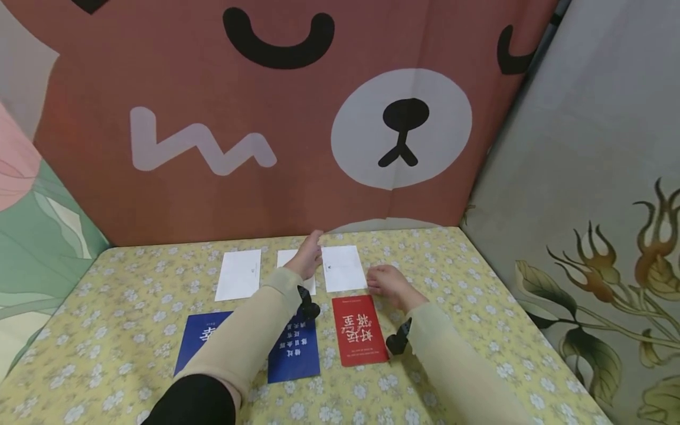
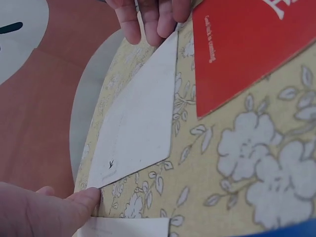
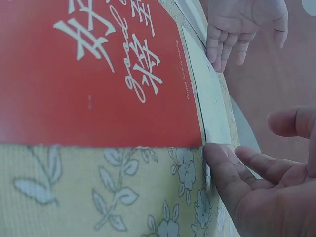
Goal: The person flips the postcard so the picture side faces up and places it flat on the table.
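A white card (image 1: 342, 268) with a tiny dark mark lies flat between my two hands. My left hand (image 1: 307, 257) is at its left edge, fingertips touching near the corner in the left wrist view, where the same card (image 2: 136, 118) shows closely. At the right edge, my right hand (image 1: 392, 285) has its fingertips against or just beside the card; the fingers (image 3: 224, 170) look loosely bent. Just in front lies a red card (image 1: 361, 330) with white characters. A second white card (image 1: 283, 257) is partly hidden behind the left hand.
Another white card (image 1: 238, 275) lies further left in the back row. Two blue cards, one on the left (image 1: 191, 339) and one nearer the middle (image 1: 294, 360), are partly covered by the left forearm. The flowered cloth (image 1: 441, 265) meets a brown bear-print backdrop (image 1: 297, 200).
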The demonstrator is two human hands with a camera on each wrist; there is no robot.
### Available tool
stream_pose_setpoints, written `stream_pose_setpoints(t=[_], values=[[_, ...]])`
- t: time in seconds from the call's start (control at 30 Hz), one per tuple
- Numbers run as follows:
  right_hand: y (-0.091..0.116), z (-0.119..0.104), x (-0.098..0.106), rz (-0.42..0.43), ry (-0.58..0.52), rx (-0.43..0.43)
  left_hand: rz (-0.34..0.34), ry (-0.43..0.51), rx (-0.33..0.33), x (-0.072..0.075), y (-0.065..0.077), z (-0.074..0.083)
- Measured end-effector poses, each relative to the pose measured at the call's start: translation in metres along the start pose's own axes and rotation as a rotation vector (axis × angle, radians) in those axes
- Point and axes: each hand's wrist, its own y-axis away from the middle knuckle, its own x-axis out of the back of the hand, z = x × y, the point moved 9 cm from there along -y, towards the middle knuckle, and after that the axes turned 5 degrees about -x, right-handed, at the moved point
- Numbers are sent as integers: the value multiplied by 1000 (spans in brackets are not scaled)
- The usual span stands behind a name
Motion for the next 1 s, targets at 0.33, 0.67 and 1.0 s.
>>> stream_pose_setpoints(t=[0.33, 0.67, 1.0], values=[[-3, -5, -1, 16, 40, -22, 12, -2, 39, -2, -3, 0], [-3, -1, -3, 6, 36, -35, -11, -147, 91, -1, -8, -2], [-1, -2, -2, 7, 20, -43, -78, -324, 146, -3, -21, 1]])
